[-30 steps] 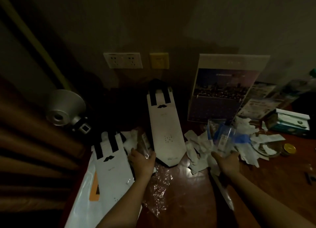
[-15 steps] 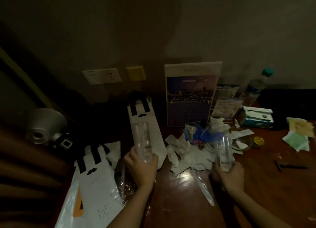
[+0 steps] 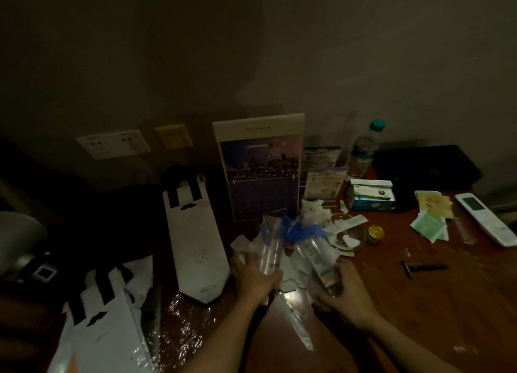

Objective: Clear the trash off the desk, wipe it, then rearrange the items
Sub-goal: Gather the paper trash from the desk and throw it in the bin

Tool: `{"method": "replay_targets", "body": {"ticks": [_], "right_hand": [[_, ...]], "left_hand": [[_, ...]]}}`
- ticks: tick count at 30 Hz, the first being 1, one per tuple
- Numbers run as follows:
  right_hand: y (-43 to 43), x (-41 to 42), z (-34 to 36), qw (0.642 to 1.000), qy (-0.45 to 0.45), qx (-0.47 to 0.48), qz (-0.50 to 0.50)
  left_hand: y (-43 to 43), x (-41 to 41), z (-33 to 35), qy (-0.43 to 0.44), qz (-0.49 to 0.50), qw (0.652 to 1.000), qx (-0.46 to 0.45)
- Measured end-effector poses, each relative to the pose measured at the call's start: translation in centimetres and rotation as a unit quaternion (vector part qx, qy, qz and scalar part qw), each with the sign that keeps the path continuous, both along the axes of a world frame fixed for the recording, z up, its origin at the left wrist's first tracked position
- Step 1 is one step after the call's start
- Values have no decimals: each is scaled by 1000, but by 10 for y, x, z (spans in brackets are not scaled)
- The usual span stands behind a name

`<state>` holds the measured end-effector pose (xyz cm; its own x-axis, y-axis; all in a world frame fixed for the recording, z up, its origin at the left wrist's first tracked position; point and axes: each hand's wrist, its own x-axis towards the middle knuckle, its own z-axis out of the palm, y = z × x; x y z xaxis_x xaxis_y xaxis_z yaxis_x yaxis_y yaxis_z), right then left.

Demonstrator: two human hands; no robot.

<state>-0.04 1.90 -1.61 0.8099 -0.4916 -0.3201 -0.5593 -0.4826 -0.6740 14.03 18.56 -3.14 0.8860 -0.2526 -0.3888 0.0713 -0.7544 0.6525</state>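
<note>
The left hand [image 3: 256,279] grips a tall tumbler [image 3: 270,249] of smooth clear glass, its fingers [image 3: 274,276] curled round the lower part, upright over the middle of the glossy reddish wood counter [image 3: 419,316]. The right hand [image 3: 347,294] holds a labelled tumbler [image 3: 317,258], also clear and tilted to the left, with the fingers wrapped round its base. Just behind both glasses lies the trash, a heap of crumpled paper [image 3: 313,212] in white scraps with a twist of blue plastic [image 3: 303,230] film on it. Touching the heap's right side is a round glass dish [image 3: 349,237] with paper bits in it, and a small gold tin [image 3: 375,233] sits just beside that. Crinkled clear wrap [image 3: 181,328] glints near the front edge. A long flat white paper bag [image 3: 195,233] with black handles reaches toward the far edge, and a second bag [image 3: 103,333] lies at the front left corner. A stiff calendar [image 3: 263,171] stands at the far edge, and a slim white remote [image 3: 486,219] lies by the right edge.
</note>
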Motion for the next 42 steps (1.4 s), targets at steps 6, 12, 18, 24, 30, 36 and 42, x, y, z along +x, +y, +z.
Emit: {"method": "replay_targets", "body": {"ticks": [6, 12, 18, 24, 30, 36, 42], "right_hand": [[-12, 33, 2, 973, 50, -106, 198], [-22, 52, -7, 975, 89, -75, 187], [-19, 51, -22, 991, 35, -11, 126], [-16, 43, -29, 995, 44, -19, 90], [-2, 28, -28, 986, 113, -97, 82], [4, 19, -22, 994, 75, -47, 71], [10, 3, -17, 997, 48, 29, 49]], "left_hand": [[-6, 17, -15, 26, -10, 999, 42], [-16, 16, -20, 49, 10, 997, 53], [-26, 11, -25, 72, 46, 996, 25], [-24, 10, -22, 87, 38, 995, 17], [-21, 5, -17, 100, 42, 992, 69], [-12, -4, -14, 87, 29, 992, 90], [1, -13, -6, 61, 42, 996, 56]]}}
